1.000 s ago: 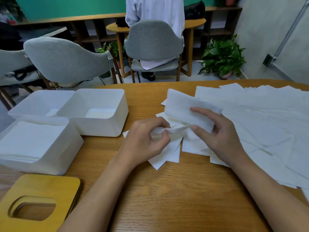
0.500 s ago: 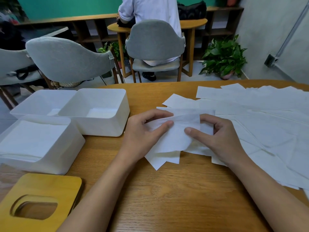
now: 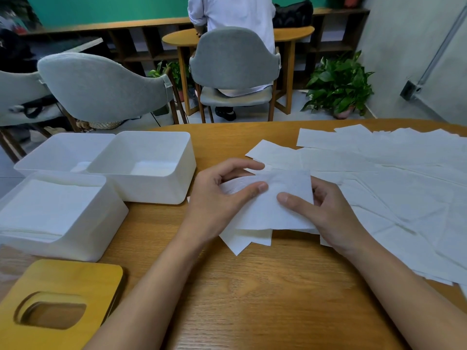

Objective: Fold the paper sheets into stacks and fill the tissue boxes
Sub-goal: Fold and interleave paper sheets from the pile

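A folded white paper sheet lies on a small stack of sheets in the middle of the wooden table. My left hand pinches its left edge between thumb and fingers. My right hand holds its right side, thumb on top and fingers curled underneath. Many loose sheets are spread over the right half of the table. Three white tissue boxes stand at the left: the near one holds a stack of folded paper, the middle one and the far one look nearly empty.
A wooden lid with an oval slot lies at the near left corner. Grey chairs stand behind the table. A person in white sits at another table, back turned. A potted plant is on the floor at the right.
The raised sheet has been folded over and brought down flat on the stack. Both hands have closed in on its two sides.
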The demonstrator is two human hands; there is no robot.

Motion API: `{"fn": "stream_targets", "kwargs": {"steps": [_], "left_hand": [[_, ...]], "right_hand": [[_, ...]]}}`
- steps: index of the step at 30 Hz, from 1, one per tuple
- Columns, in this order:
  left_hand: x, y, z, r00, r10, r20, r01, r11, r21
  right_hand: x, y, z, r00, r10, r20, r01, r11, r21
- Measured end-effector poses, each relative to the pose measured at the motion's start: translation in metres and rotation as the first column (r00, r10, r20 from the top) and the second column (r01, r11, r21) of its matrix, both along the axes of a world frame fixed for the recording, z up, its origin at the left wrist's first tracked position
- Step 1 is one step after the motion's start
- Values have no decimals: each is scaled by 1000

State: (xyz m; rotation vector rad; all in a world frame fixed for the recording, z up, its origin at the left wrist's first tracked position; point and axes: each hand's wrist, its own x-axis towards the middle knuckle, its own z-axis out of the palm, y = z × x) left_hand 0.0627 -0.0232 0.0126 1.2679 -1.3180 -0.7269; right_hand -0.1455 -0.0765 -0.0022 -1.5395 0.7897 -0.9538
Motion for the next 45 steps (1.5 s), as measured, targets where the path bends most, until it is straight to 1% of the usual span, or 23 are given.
{"fn": "stream_targets", "kwargs": {"steps": [4,7,9,12,14,16,17,19,21,22,23,24,26,27,29,31,33,35,37,40,45], "left_hand": [[-1,-2,-6,997,35,65,-34,999,-30],[-1,-3,-8,992,50,115,-44,998,-53],[-1,-3,-9,988,59,145,-50,997,-66],[-1,-4,-10,976,90,196,-72,993,-97],[-1,-5,-13,965,120,235,-93,988,-123],[0,-7,-15,943,183,278,-144,977,-155],[1,-8,-15,937,206,282,-173,975,-138],[2,-9,-11,963,166,215,-172,985,10],[4,-8,-8,997,59,55,-66,986,152],[4,-7,-7,999,25,-25,-20,984,177],[4,-7,-8,997,11,-75,3,984,176],[4,-7,-9,996,14,-89,1,988,157],[4,-9,-12,997,29,-75,-20,993,112],[5,-11,-14,997,39,-63,-33,995,93],[7,-14,-19,995,89,33,-91,994,53],[11,-16,-27,966,129,226,-137,990,17],[13,-17,-36,904,106,415,-113,994,-8],[12,-16,-43,844,29,536,-40,999,9],[6,-15,-48,793,-18,609,-7,999,39],[-3,-15,-53,748,44,662,-52,999,-8],[-22,-17,-52,696,119,709,-138,990,-31]], "right_hand": [[3,5,1,1000,12,-26,-13,1000,-11],[4,3,-3,994,-15,-106,9,998,-59],[5,2,-4,992,-18,-124,6,996,-92],[5,1,-5,993,-8,-120,-8,991,-137],[5,2,-3,997,7,-75,-16,992,-126],[4,3,-1,999,-2,-42,-3,992,-127],[4,2,-1,999,-17,-32,13,991,-130],[2,0,1,999,-53,-9,51,990,-129],[0,-3,1,997,-64,33,67,993,-98],[-2,-3,2,997,-64,45,68,994,-88],[-3,-4,1,997,-60,37,64,993,-101],[-4,-6,1,999,-54,-1,53,989,-141],[-3,-7,-3,992,-50,-112,24,974,-226],[-3,-7,-6,988,-70,-139,35,971,-238],[-4,-11,-9,977,-175,-121,144,963,-229],[-9,-17,-11,950,-299,-90,270,932,-244],[-16,-23,-13,927,-367,-79,334,902,-273],[-19,-27,-15,920,-383,-79,346,892,-291],[-18,-27,-17,920,-383,-85,345,892,-293],[-17,-29,-19,917,-388,-94,345,888,-303],[-17,-29,-21,916,-386,-110,337,888,-312]]}}
